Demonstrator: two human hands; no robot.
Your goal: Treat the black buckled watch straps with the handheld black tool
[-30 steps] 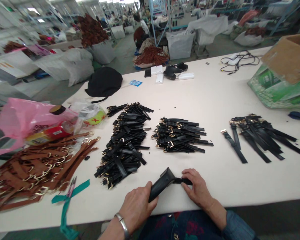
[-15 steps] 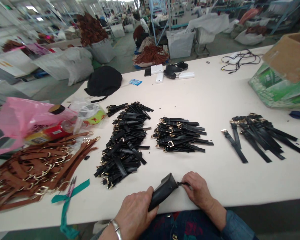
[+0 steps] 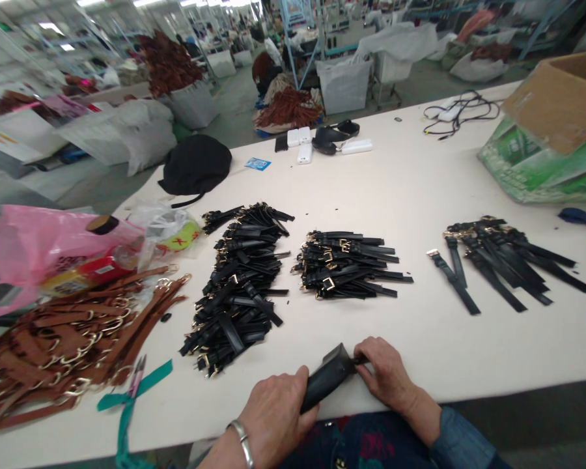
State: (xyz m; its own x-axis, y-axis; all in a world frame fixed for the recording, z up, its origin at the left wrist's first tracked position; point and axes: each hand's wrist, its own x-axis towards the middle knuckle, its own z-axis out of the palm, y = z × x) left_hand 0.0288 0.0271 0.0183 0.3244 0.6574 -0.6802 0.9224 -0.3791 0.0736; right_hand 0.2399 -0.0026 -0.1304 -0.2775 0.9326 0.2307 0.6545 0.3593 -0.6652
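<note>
L hand (image 3: 279, 407) grips curved, black handheld tool (image 3: 325, 382) (plastic?), lower ctr of frame; R hand (image 3: 388, 378) pinches thin, dark strap (image 3: 360, 360) (leather?) at its nose. Advise: tool steady, strap square.

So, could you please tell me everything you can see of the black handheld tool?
The black handheld tool looks like smooth, faintly shiny plastic, with a thick, rounded body and a blunt, wider head. The left hand grips its lower end, hiding that part. It slants up toward the picture's right, near the close edge of the white table. A dark strip pinched by the right hand reaches its head; whether it goes inside, I cannot tell.
</note>
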